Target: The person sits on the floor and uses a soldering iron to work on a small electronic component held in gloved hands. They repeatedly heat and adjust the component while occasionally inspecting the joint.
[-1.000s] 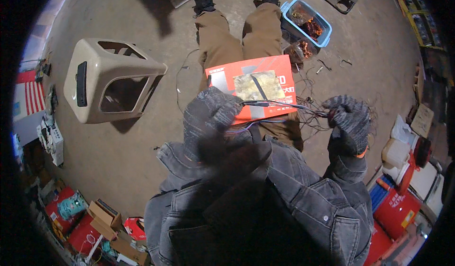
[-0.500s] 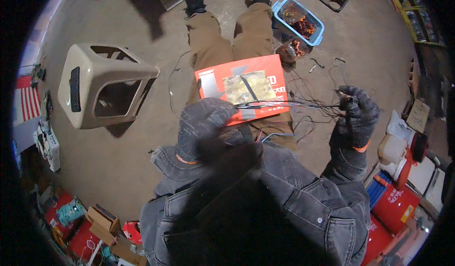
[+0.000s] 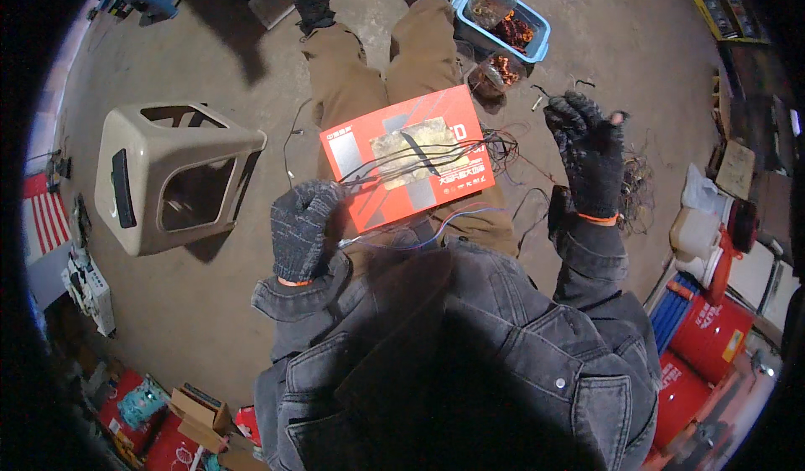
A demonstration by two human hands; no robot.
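Observation:
My left hand, in a dark grey knitted glove, is closed on one end of a bundle of thin wires. These black wires run rightward over a red-orange box lying on my lap, and their far ends splay out past its right edge. A worn yellowish pad with a dark strip lies on top of the box. To the right of the box, my gloved right hand is raised with its fingers apart, a bare fingertip showing, and nothing visible in it. A blue wire lies below the box.
A blue tub with coppery scraps stands by my feet, a clear bag of scraps beside it. A beige plastic housing sits on the floor at left. A tangle of wires lies right. Red drums stand lower right.
My right hand has let go of the wires and opened, and it sits higher. My left hand has drawn left with the bundle, which now lies across the box. The whole view has shifted.

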